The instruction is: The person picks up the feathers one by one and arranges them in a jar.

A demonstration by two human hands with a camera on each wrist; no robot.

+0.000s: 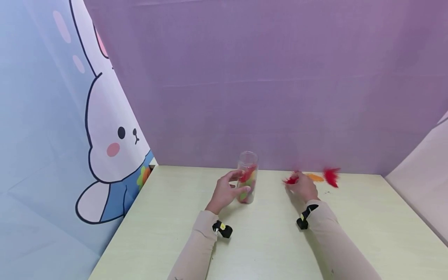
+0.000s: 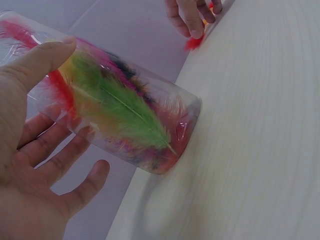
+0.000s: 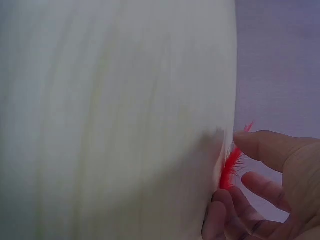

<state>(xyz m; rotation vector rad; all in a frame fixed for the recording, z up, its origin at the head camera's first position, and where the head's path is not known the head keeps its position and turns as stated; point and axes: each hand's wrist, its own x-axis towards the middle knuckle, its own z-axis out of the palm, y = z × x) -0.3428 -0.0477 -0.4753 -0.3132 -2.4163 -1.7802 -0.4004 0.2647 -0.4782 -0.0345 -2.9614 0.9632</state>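
Note:
A tall clear jar (image 1: pixel 249 179) stands upright on the table, with green, red, yellow and dark feathers inside. My left hand (image 1: pixel 227 191) holds it from the left, thumb on the near side; in the left wrist view some fingers (image 2: pixel 47 145) show behind the clear wall. Through that wall a green feather (image 2: pixel 127 107) is plainest. To the right of the jar, my right hand (image 1: pixel 303 187) pinches a red feather (image 1: pixel 291 180) low over the tabletop. The same red feather (image 3: pixel 230 167) shows between thumb and fingers in the right wrist view.
Beyond the right hand lie an orange feather (image 1: pixel 315 177) and another red feather (image 1: pixel 331 177), near the table's back edge. A purple cloth (image 1: pixel 280 85) hangs behind the pale table (image 1: pixel 266 241). A rabbit-print curtain (image 1: pixel 108 147) hangs at the left.

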